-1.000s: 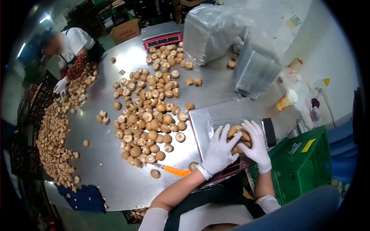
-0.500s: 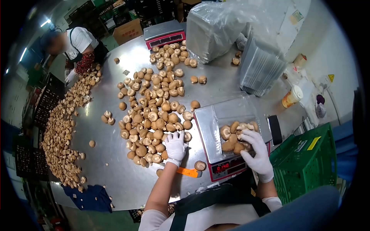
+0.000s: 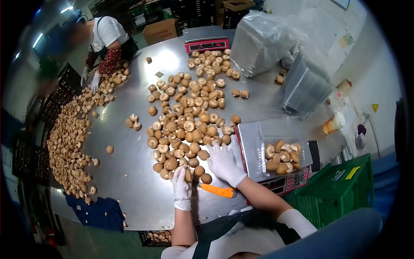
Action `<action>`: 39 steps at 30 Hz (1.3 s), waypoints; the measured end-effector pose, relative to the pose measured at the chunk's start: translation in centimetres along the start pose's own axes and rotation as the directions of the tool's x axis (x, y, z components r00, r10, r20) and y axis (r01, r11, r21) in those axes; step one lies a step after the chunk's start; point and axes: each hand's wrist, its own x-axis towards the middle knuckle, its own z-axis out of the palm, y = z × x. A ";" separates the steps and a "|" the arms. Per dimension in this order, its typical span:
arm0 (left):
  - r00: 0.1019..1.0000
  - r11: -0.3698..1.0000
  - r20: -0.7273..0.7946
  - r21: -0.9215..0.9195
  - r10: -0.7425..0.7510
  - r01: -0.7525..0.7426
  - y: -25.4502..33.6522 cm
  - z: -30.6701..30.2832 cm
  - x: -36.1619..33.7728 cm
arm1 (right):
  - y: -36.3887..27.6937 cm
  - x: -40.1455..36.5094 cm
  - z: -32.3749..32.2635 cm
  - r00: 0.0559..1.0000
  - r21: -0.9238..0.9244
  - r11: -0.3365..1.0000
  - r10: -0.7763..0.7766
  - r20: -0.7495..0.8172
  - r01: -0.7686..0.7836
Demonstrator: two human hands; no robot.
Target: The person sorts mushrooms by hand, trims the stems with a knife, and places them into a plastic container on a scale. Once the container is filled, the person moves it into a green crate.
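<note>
My left hand, in a white glove, is at the near edge of a pile of brown mushrooms, fingers closed on a mushroom. My right hand, also gloved, lies palm down with fingers spread at the pile's right side, beside the scale, and holds nothing. An orange-handled tool lies just below it on the metal table. To the right, a clear plastic tray with several mushrooms rests on the scale. My right forearm partly hides the scale's display.
Stacked clear trays, a plastic-wrapped stack and a paper cup stand at the right. A green crate is near right. Another scale sits at the back. A co-worker handles a mushroom heap at left.
My right hand has left the tray on the scale and moved left to the pile. My left hand has shifted slightly left and nearer me, closing on a mushroom. The view has shifted.
</note>
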 end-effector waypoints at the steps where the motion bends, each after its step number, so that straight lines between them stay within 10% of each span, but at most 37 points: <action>1: 0.995 0.955 0.041 -0.278 -0.093 0.101 0.4 -1.0 -0.2 | -0.1 1.2 1.0 0.997 -0.097 0.994 0.034 -0.071 -0.041; 5: 0.943 0.633 0.209 -0.701 -0.258 0.329 1.5 -4.4 -2.2 | 2.1 5.6 4.4 0.958 -0.128 0.949 0.284 -0.045 -0.287; 17: 0.882 0.507 0.368 -0.722 -0.295 0.471 2.9 -3.2 -2.3 | 1.6 2.5 1.1 0.976 0.363 0.925 0.172 -0.132 -0.114; 23: 0.986 0.946 0.142 -0.299 -0.084 0.123 3.7 1.2 -2.2 | -0.2 -5.2 -7.0 0.923 0.573 0.740 -0.176 -0.343 0.354; 26: 0.953 0.997 0.302 0.052 0.036 -0.054 3.2 6.0 -2.9 | 3.7 -8.8 -12.2 0.930 0.464 0.854 -0.061 -0.362 0.236; 32: 0.599 0.714 0.736 0.232 0.316 -0.661 -0.4 17.8 -4.8 | 12.0 -12.0 -14.2 0.757 0.355 0.934 0.258 -0.601 -0.036; 35: 0.402 0.441 0.875 0.258 0.272 -0.860 -4.5 21.0 -4.5 | 14.0 -11.8 -13.9 0.812 0.272 0.962 0.159 -0.562 0.000; 37: 0.294 0.028 0.951 0.293 0.100 -0.956 -7.0 21.4 -4.1 | 14.5 -11.7 -13.1 0.946 0.203 0.975 0.152 -0.288 -0.095; 39: 0.314 0.127 0.941 0.299 0.125 -0.946 -6.6 21.2 -4.3 | 14.2 -11.8 -13.5 0.944 0.328 0.937 0.213 -0.253 -0.124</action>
